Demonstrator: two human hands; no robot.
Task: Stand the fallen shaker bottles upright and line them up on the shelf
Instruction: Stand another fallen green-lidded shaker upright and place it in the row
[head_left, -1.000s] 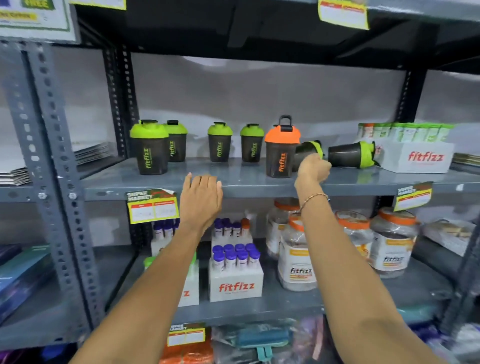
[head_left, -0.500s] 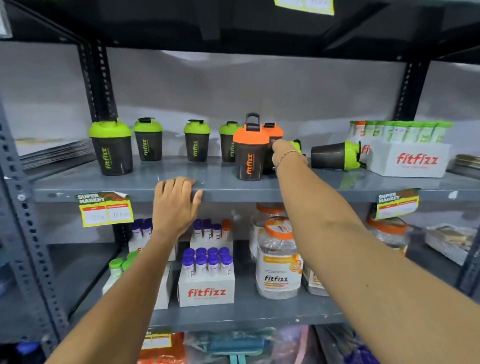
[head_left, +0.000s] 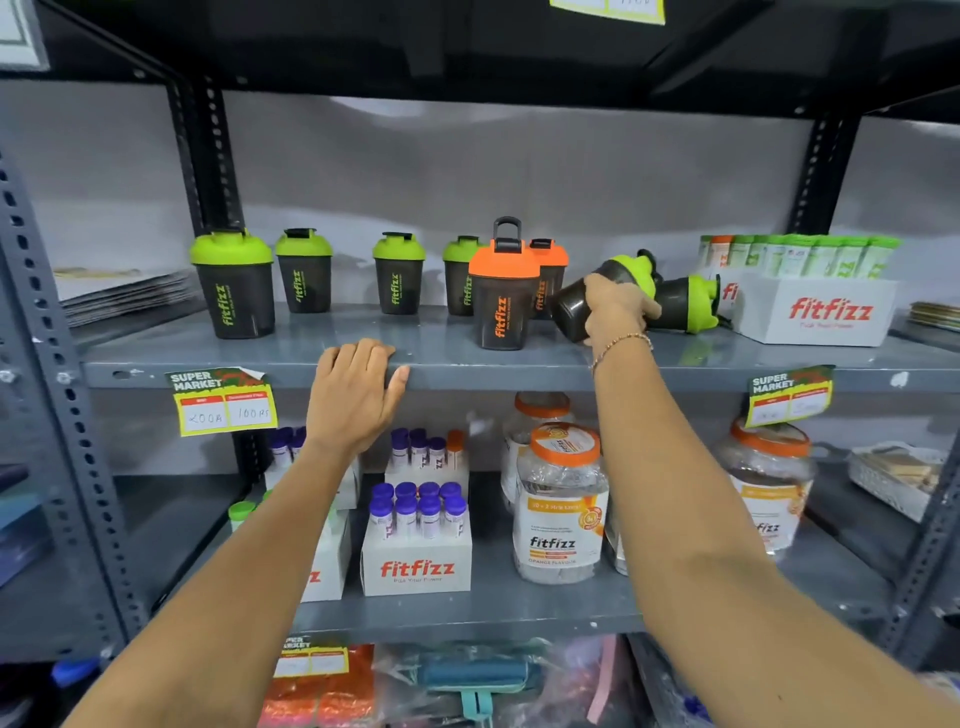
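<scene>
Now lifted, half-righted: green-lid shaker (head_left: 571, 306), right hand (head_left: 618, 312) fingers clamped round it; left hand (head_left: 353, 400) fingers together on shelf (head_left: 519, 371); other fallen shaker (head_left: 685, 301) pending.

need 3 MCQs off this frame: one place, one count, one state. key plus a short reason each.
1. Where on the shelf does the fallen shaker lie?
A. At the left end
B. Between the held shaker and the white fitfizz box
C. In front of the orange lids

2. How many orange-lidded shakers stand upright?
A. One
B. Two
C. Four

3. How is the shaker in the right hand posed?
A. Upright
B. Upside down
C. Tilted, green lid up and to the right

Key:
1 B: it lies on its side beside the box.
2 B: one stands in front with a carry loop, one behind it.
3 C: the hand grips its dark body, which leans.
</scene>
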